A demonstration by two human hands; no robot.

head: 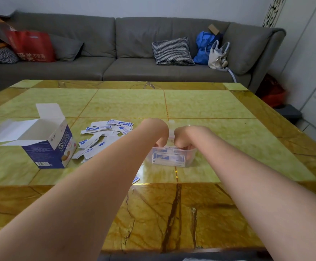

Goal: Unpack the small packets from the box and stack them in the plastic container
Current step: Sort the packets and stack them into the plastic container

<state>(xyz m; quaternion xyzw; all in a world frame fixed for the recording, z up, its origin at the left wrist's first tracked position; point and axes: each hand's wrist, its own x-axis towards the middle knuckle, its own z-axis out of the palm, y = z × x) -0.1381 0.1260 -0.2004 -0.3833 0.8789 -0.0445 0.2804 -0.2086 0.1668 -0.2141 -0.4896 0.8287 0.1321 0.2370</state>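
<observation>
1. The left hand (159, 133) reaches down into the small clear plastic container (172, 156), wrist bent and fingers pointing downward at the container's left end. The fingertips are hidden behind the rim, so whether they pinch a packet cannot be told.
2. The right hand (184, 138) dips into the same container at its right end, knuckles up and fingers curled downward. The fingertips sit among the packets, but an actual grip cannot be made out.
3. The two hands are close together, nearly touching above the container.
4. The container stands on the glossy yellow-green and amber marble-patterned bench (210, 110), near its middle. Through its near wall a stack of white packets with blue print (169, 158) shows, lying flat.
5. A loose pile of the same white and blue small packets (104, 134) lies on the bench to the left of the container, partly covered by the left forearm.
6. One more packet (136, 179) peeks out from beneath the left forearm, mostly hidden.
7. The blue and white cardboard box (48, 146) stands upright at the left of the pile, top flaps open; its inside shows white and its contents cannot be seen.
8. Behind the bench runs a grey fabric sofa (134, 44) with a houndstooth cushion (173, 51), a red bag (32, 46) and a blue bag (202, 48).
</observation>
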